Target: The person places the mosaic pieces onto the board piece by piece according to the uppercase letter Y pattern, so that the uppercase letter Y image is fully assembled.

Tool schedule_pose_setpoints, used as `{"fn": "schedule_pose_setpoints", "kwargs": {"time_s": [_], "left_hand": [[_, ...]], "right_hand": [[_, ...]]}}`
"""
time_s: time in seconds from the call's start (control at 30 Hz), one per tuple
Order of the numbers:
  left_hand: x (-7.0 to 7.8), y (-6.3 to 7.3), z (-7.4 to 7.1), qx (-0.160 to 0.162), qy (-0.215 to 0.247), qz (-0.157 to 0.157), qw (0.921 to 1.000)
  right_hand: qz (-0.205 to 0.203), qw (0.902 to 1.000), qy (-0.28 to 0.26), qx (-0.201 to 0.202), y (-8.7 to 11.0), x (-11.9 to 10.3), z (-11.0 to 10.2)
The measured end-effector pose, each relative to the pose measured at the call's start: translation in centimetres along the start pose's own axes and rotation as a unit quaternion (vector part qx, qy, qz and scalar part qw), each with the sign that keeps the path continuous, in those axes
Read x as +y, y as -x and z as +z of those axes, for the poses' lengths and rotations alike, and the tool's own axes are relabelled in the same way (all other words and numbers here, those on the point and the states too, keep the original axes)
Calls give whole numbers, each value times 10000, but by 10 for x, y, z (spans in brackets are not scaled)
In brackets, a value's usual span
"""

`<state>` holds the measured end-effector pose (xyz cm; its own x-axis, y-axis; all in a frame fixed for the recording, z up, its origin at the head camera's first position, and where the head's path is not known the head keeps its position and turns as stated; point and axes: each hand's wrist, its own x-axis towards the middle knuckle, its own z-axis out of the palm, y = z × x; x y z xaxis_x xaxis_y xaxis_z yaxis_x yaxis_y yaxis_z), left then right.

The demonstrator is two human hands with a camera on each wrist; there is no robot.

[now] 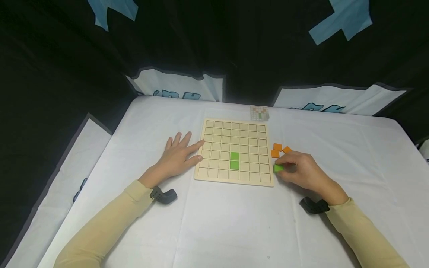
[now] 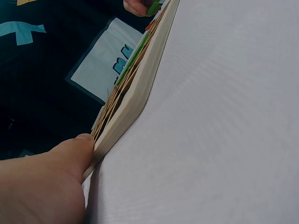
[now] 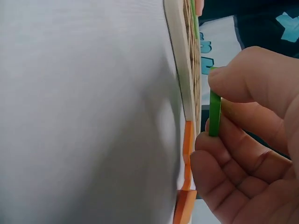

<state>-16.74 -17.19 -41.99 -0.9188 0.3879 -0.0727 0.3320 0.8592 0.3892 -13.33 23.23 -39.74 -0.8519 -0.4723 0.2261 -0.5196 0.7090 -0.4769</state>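
Note:
A pale wooden grid board [image 1: 218,175] lies on the white table, with two green square tiles [image 1: 234,165] set one above the other in its lower middle cells. My left hand [image 1: 177,156] is spread flat at the board's left edge, thumb and index fingertip touching the rim. Past the right edge, my right hand [image 1: 299,169] pinches another green tile [image 3: 214,109] between thumb and fingers, held on its edge in the right wrist view. Several orange tiles [image 1: 277,147] lie beside the board, just beyond that hand; one is partly covered by it.
A small stack of printed pattern cards [image 1: 259,113] sits behind the board's far right corner. The white cloth-covered table [image 1: 234,223] ends at a dark curtain [image 1: 248,44] along the back. Both wrists wear black camera mounts.

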Motion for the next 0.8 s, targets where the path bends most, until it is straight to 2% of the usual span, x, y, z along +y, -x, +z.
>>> {"fn": "schedule_pose_setpoints", "kwargs": {"time_s": [0.5, 0.8], "left_hand": [[0, 0, 2, 22, 10, 0, 10000], [1, 1, 0, 4, 0, -24, 10000]], "right_hand": [[-474, 9985, -104, 246, -30, -10, 2], [-294, 9990, -277, -167, -59, -21, 8]]}}
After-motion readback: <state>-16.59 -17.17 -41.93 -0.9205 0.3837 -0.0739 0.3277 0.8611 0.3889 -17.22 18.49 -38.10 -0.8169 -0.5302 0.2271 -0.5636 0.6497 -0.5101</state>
